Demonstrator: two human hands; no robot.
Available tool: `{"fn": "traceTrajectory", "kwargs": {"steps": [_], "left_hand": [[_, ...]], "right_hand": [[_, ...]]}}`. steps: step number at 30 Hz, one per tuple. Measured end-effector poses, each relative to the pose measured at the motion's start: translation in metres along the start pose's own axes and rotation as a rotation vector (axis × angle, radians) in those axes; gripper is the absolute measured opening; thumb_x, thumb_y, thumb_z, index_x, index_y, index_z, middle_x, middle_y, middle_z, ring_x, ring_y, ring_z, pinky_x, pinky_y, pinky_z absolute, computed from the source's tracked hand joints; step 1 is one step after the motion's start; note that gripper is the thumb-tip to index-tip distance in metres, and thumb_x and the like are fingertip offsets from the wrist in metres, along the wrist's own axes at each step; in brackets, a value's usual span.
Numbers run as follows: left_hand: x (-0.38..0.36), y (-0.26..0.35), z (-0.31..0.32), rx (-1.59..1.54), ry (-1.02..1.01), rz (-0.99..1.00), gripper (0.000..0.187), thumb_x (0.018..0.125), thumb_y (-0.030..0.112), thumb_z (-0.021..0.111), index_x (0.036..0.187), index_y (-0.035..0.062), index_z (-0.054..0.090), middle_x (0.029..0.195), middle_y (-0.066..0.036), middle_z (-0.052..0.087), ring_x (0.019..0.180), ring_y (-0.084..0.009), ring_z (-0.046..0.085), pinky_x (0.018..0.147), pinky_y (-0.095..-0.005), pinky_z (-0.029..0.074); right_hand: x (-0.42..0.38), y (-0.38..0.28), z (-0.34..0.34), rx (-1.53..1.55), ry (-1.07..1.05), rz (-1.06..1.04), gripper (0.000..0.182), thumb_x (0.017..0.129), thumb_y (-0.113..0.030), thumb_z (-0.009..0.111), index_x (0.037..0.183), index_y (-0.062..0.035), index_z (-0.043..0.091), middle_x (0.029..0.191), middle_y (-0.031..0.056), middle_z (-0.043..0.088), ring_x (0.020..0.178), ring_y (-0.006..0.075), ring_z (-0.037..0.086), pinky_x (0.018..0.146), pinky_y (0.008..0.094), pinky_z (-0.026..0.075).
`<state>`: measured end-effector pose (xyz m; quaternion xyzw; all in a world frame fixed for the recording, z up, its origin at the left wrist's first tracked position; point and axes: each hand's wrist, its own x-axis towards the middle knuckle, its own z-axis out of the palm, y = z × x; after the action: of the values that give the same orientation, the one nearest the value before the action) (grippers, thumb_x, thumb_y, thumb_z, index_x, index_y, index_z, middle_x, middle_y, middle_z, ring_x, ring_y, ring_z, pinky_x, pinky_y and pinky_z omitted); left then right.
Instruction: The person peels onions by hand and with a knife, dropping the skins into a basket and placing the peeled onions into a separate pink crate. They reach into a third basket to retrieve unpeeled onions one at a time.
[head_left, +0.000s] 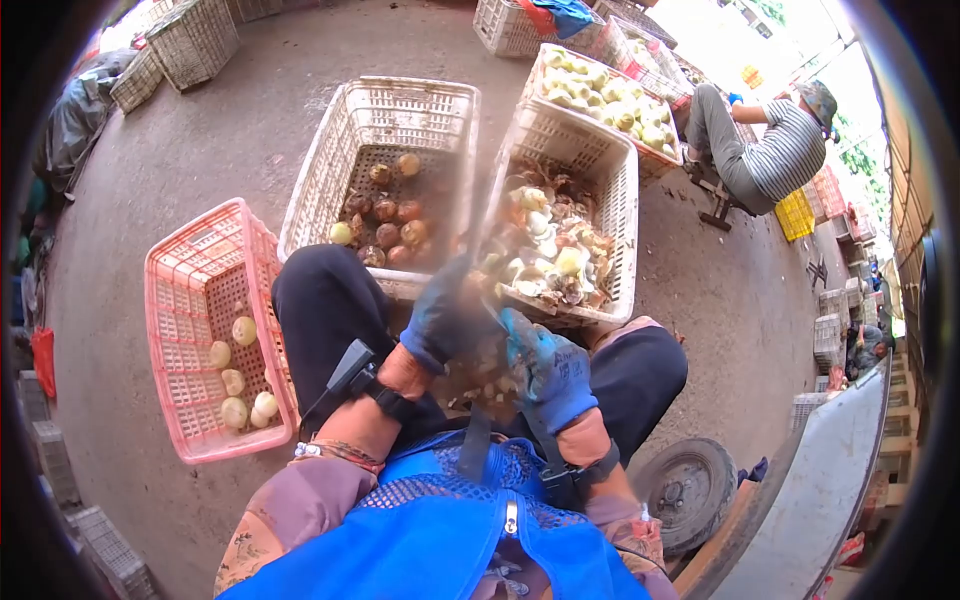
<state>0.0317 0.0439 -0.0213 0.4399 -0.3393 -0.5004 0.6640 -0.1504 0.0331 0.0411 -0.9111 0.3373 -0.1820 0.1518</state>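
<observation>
My left hand (447,315), in a dark blue glove, is above my lap with its fingers curled in. A blur covers its fingertips. Close beside it is my right hand (548,370), in a blue and grey glove, closed with the thumb side up. What the two hands hold between them is hidden by the smear. In front of my knees stands a white crate (300,215) with several unpeeled onions (387,210) on its floor. To its right, another white crate (625,230) holds onion skins and scraps (560,255).
At the left, a pink crate (165,330) has several peeled onions (234,411) in it. A crate full of peeled onions (610,95) stands at the far right. Beyond it a person (765,150) sits on a low stool. A wheel (687,493) lies by my right side.
</observation>
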Motion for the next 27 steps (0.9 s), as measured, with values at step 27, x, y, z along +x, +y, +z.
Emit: {"fn": "traceTrajectory", "kwargs": {"steps": [27], "left_hand": [[0.000,-0.007,0.009,-0.558,0.080,-0.546,0.024,0.097,0.033,0.061,0.100,0.0099,0.066,0.079,-0.001,0.067,0.061,-0.0155,0.065,0.051,-0.0317,0.054]], "right_hand": [[0.006,0.068,0.035,-0.400,-0.005,-0.209,0.058,0.081,-0.022,0.063,0.137,-0.0158,0.050,0.080,0.0055,0.062,0.065,0.0227,0.064,0.051,0.0385,0.050]]}}
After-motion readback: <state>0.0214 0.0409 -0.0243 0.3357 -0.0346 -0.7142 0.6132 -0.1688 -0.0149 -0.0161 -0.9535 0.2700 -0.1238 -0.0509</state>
